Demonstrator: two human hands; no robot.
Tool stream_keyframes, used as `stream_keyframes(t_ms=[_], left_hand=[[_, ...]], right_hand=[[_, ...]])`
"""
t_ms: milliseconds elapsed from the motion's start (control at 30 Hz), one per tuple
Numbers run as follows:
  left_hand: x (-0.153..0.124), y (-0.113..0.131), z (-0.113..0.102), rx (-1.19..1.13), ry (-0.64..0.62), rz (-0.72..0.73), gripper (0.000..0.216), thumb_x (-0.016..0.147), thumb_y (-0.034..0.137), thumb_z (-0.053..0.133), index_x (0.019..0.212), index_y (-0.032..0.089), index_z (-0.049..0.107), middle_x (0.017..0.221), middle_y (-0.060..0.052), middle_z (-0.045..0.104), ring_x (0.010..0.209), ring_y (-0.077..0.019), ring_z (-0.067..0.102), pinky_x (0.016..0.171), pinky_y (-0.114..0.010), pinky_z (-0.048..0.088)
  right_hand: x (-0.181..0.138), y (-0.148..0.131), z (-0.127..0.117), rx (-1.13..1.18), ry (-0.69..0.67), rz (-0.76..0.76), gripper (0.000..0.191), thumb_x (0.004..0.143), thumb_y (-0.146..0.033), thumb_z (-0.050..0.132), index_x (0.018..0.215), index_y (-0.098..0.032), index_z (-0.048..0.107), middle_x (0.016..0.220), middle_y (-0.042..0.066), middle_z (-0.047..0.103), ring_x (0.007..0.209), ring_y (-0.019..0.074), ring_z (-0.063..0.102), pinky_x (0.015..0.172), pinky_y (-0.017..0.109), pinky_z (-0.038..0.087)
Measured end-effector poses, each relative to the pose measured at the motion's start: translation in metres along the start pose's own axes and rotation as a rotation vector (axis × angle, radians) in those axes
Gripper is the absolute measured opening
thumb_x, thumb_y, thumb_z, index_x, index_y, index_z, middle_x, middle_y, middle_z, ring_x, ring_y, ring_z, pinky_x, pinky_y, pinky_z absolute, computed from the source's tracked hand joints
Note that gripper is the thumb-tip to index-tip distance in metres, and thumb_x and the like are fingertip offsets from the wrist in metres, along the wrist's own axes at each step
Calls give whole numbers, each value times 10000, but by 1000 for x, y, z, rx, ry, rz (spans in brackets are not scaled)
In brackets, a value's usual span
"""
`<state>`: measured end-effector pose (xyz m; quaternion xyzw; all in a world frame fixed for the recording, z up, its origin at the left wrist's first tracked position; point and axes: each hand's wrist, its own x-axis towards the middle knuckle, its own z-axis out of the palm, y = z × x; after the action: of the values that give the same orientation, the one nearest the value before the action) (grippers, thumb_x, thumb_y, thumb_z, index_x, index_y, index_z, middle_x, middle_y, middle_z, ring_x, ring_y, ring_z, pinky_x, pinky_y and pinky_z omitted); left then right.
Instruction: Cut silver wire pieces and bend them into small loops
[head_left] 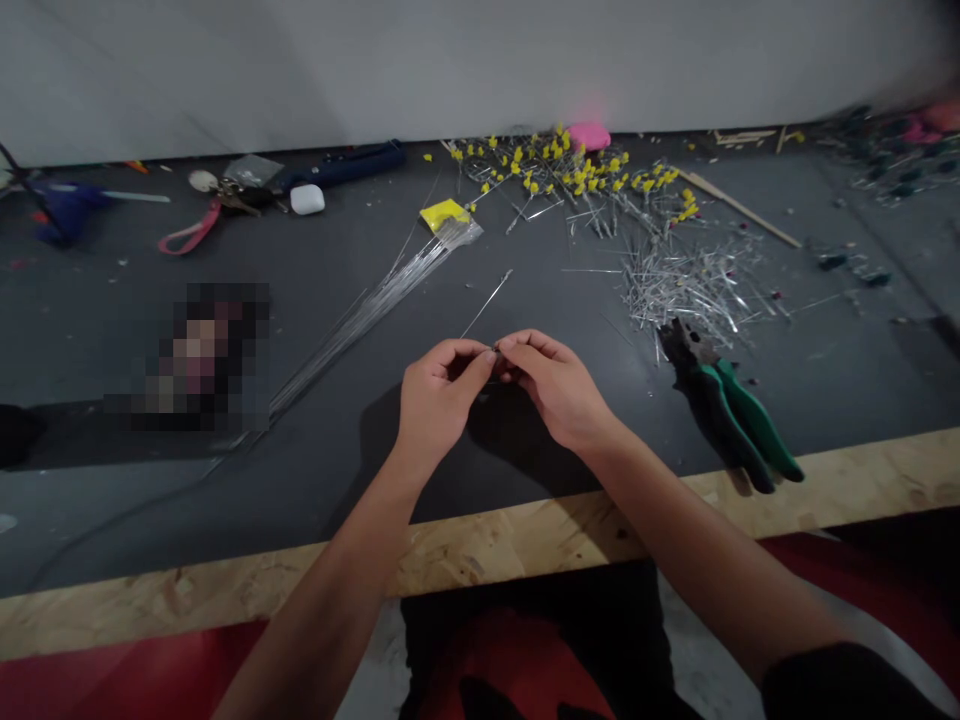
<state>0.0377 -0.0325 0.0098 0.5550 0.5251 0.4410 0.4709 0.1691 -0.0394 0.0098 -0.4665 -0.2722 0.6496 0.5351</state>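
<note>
Left hand (439, 390) and right hand (555, 385), seen in the head view, meet fingertip to fingertip above the dark tabletop (555, 300), thumbs and forefingers pinched together on a small dark piece (494, 349); the fingers hide most of it, so its form cannot be told. Just beyond the left hand lies a thin twisted wire (487, 302). Left of it, a bundle of long straight wires (360, 318) runs diagonally, a yellow tag (444, 214) at its far end. To the right, combination pliers (724, 405) with green-and-black handles rest near a heap of short silvery wires (690, 285). Behind these spread yellow-tipped wires (555, 170), beside a pink lump (589, 136) and a wooden stick (742, 208).
</note>
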Motion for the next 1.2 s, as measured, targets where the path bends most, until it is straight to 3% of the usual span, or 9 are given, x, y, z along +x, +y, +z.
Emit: stream_keyframes(t_ms=[167,367,533,700,833,967,1033,1200], left_hand=[[-4,2,0,258,18,218,118,810,294,611,863,213,679,815,-12,707,721,-128,636,700,-254,510],[-4,-2,1,413,36,406,127,786,154,594,891,204,644,880,-20,697,801,-140,635,749,-276,504],[-4,-8,2,522,115,610,107,805,145,576,871,199,640,901,-28,701,857,-152,637,800,-302,500],[-7,-10,1,603,146,692,123,823,142,562,861,218,651,899,-23,698,853,-154,635,802,-315,499],[-6,-6,2,509,129,578,108,822,160,568,854,223,650,921,-23,683,877,-151,624,814,-317,495],[-2,-4,2,194,23,208,204,798,258,609,994,205,625,975,-45,669,849,-148,626,739,-280,511],[-1,-4,2,70,-39,55,201,818,323,581,959,193,642,940,-46,681,838,-151,631,749,-284,509],[1,-6,0,-164,-115,-33,203,822,368,582,842,211,709,980,-37,710,959,-171,633,893,-328,475]], right_hand=[[1,1,1,-26,8,-25,122,735,-301,659,689,-197,616,687,-40,554,642,87,481,664,253,384],[2,2,-1,-1,-49,-38,128,757,-298,644,683,-199,613,672,-40,536,645,90,475,668,250,379],[2,3,-3,30,-95,3,140,750,-294,656,658,-200,611,648,-41,541,640,93,480,662,246,377],[1,3,-3,51,-131,44,142,739,-305,670,665,-201,608,664,-38,541,649,99,479,674,253,386],[1,3,-3,47,-148,21,142,760,-319,653,685,-213,599,672,-40,518,654,100,470,681,251,395],[1,2,-4,3,-102,-171,108,810,-315,613,751,-225,605,737,-34,528,705,100,491,734,257,402],[1,1,-5,-64,-57,-277,85,829,-305,597,784,-234,606,766,-29,538,738,105,502,758,262,403],[-3,0,-6,-303,-39,-409,61,854,-300,567,832,-247,587,789,-22,566,765,122,521,770,285,411]])
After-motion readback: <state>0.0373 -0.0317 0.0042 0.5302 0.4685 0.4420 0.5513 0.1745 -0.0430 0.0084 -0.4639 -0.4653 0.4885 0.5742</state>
